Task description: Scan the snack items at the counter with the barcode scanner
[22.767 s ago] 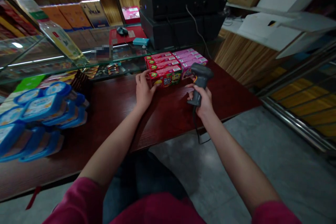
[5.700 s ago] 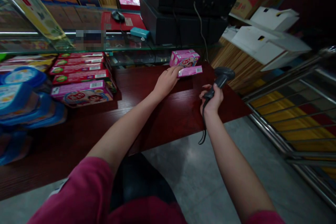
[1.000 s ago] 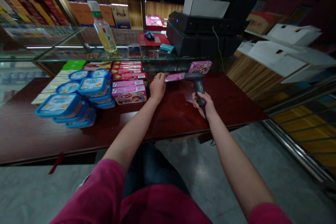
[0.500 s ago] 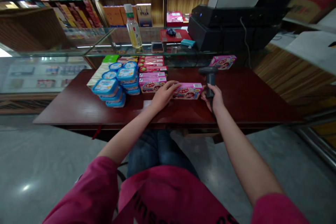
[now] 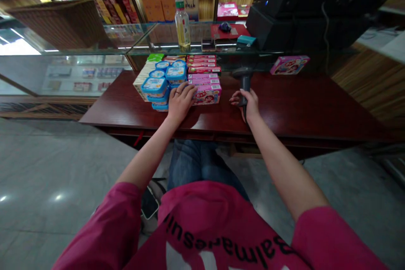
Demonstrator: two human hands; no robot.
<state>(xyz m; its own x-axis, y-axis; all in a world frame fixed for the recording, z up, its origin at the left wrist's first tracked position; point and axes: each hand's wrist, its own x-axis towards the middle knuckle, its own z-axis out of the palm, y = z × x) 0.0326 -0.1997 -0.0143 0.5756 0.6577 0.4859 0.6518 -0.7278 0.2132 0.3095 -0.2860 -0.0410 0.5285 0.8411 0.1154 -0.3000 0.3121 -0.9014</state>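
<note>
My left hand [image 5: 180, 100] rests on a pink snack box [image 5: 207, 94] at the front of a row of pink and red boxes [image 5: 203, 67] on the dark red wooden counter [image 5: 300, 105]. Its fingers lie over the box's left end. My right hand [image 5: 248, 101] is wrapped round the grip of a dark handheld barcode scanner [image 5: 243, 80], which stands upright just right of that box. One more pink box [image 5: 289, 65] lies alone farther right at the back of the counter.
Stacked blue-lidded tubs [image 5: 158, 86] sit left of the boxes. A glass display case [image 5: 95, 50] runs behind, with a bottle [image 5: 182, 23], a red mat with a mouse [image 5: 226, 29] and a black printer [image 5: 303, 12] on top. Grey floor lies to the left.
My left hand has carried the pink box left from beside the scanner and set it at the front of the box row. The scanner has stayed upright in my right hand.
</note>
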